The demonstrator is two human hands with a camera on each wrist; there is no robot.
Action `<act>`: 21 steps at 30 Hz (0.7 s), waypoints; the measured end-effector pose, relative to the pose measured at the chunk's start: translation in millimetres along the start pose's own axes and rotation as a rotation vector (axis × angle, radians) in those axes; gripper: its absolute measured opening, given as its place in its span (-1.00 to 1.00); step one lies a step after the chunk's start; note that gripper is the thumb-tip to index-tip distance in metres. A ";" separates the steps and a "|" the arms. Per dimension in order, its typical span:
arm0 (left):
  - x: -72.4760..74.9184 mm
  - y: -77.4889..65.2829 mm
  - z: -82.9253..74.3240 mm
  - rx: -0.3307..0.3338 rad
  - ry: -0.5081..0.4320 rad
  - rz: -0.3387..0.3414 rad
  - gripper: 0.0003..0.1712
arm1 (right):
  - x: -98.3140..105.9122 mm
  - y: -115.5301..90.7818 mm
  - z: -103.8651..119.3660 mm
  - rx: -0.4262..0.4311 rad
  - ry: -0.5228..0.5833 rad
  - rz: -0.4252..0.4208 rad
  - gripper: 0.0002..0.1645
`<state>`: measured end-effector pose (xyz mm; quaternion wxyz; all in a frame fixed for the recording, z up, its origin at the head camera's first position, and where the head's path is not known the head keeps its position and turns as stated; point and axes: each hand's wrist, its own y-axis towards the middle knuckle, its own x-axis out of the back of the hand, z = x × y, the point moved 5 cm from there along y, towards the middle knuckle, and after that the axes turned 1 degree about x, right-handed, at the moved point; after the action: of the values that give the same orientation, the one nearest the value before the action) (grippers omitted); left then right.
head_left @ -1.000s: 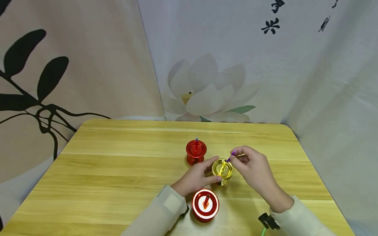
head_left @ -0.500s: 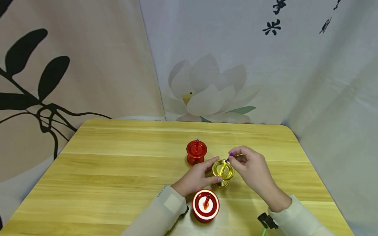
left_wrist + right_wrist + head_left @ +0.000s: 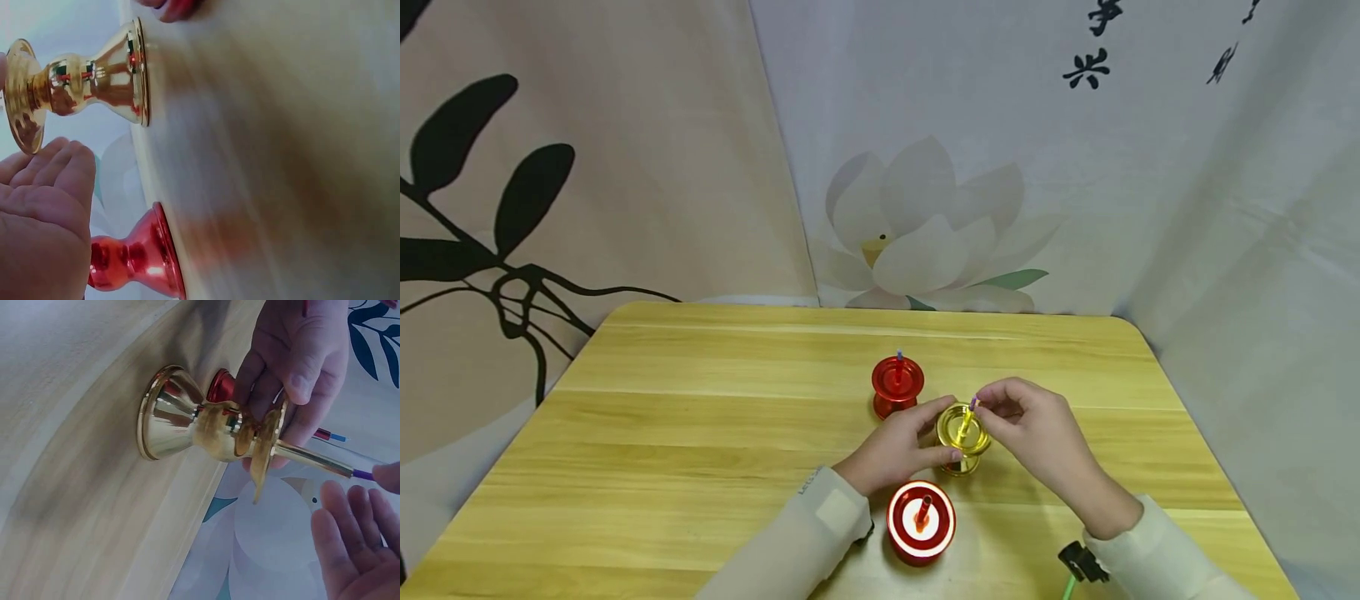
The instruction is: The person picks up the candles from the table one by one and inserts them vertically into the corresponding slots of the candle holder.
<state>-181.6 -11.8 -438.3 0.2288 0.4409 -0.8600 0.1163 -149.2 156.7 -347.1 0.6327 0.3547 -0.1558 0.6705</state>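
My left hand (image 3: 891, 454) holds a gold candle holder (image 3: 973, 448) at its dish, thumb on the near side and fingers on the far side. Its flared base (image 3: 169, 415) stands on the table. A thin gold tube (image 3: 312, 458) rises from the dish. My right hand (image 3: 1037, 429) pinches a slim purple stick (image 3: 364, 475) between thumb and forefinger; the stick's lower end meets the tube's top. How deep it sits inside is hidden. In the right wrist view the other right-hand fingers (image 3: 350, 531) hang loosely curved.
A red candle holder (image 3: 897, 382) with a blue-tipped stem stands behind my left hand. Nearer me stands another red holder (image 3: 921, 546) with bright white rings on top. The wooden table (image 3: 700, 433) meets printed curtains (image 3: 940, 100) at its back edge.
My right hand has moved slightly left and down, bringing the purple stick lower and more upright at the tube. Less of the stick shows. My left hand keeps its hold on the gold candle holder.
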 end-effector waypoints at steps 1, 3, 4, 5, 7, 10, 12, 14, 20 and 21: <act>0.4 -0.6 0.5 0.004 -0.003 -0.003 -0.06 | -0.4 -0.4 -0.6 -0.001 0.000 0.007 -0.89; 1.0 -2.5 1.9 0.010 -0.016 -0.009 -0.05 | -0.8 -1.4 -2.4 -0.008 0.003 0.016 -0.89; 1.3 -3.6 2.7 0.013 -0.025 -0.012 -0.04 | -0.8 -2.0 -3.6 -0.014 0.005 0.019 -0.89; 1.7 -5.1 3.6 0.014 -0.034 -0.013 -0.04 | -0.7 -2.7 -4.7 -0.019 0.001 0.021 -0.89; 2.3 -7.9 5.3 0.008 -0.053 -0.015 -0.06 | 0.0 -4.2 -7.1 -0.028 -0.003 0.022 -0.89; 3.9 -12.0 7.3 -0.014 -0.089 -0.023 -0.09 | 1.1 -7.1 -10.1 -0.040 -0.014 0.025 -0.88; 5.9 -14.8 8.3 -0.031 -0.101 -0.032 -0.11 | 1.7 -8.9 -11.4 -0.044 -0.022 0.028 -0.88; 8.1 -18.0 9.7 -0.036 -0.110 -0.041 -0.13 | 2.4 -10.5 -12.4 -0.051 -0.025 0.028 -0.88; 14.6 -30.1 14.0 -0.013 -0.128 -0.065 -0.17 | 5.1 -17.1 -16.8 -0.069 -0.035 0.037 -0.89; 15.7 -32.7 14.0 -0.012 -0.137 -0.069 -0.17 | 5.4 -18.6 -17.6 -0.072 -0.038 0.043 -0.88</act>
<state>-167.1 -47.6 -442.7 0.1761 0.4757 -0.8587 0.0728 -136.0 175.0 -360.2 0.6273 0.3409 -0.1993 0.6713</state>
